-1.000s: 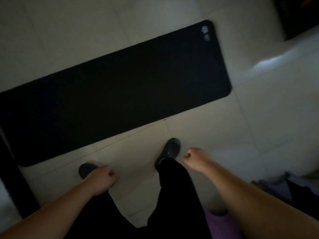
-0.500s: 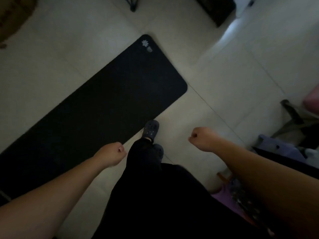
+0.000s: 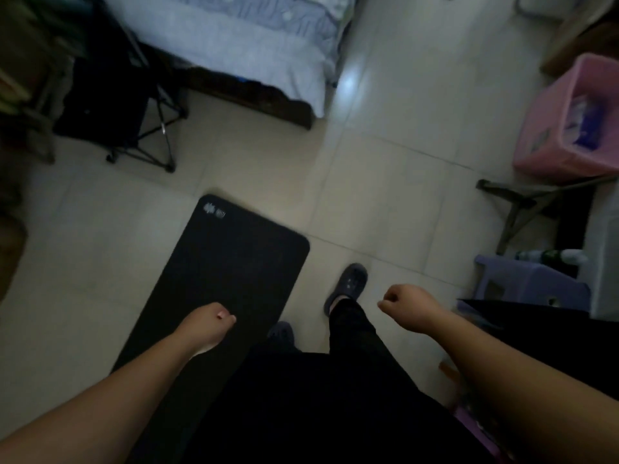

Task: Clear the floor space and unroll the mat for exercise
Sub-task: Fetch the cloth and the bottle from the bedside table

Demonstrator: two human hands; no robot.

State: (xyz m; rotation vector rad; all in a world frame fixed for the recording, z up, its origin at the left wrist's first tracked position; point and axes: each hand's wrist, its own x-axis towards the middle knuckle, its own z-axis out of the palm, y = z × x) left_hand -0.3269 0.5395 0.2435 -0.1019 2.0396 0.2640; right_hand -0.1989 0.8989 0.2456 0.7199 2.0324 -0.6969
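A black exercise mat [image 3: 231, 262] lies unrolled flat on the pale tiled floor, its far end with a small white logo pointing toward the bed. My left hand [image 3: 209, 324] hovers above the mat's near part, fingers curled into a fist, holding nothing. Out to the right, over bare tiles, my right hand [image 3: 410, 308] is also a closed fist with nothing in it. My feet in dark clogs stand on the tiles beside the mat's right edge.
A bed [image 3: 234, 45] with pale bedding stands ahead. A black folding chair [image 3: 117, 105] is at the upper left. At the right are a pink basket [image 3: 569, 122], a folding stool frame [image 3: 522, 205] and a purple plastic stool [image 3: 526, 279].
My view has turned, so the mat now runs away from me instead of crossing the frame. I have stepped along its right edge. Both fists stay closed and empty.
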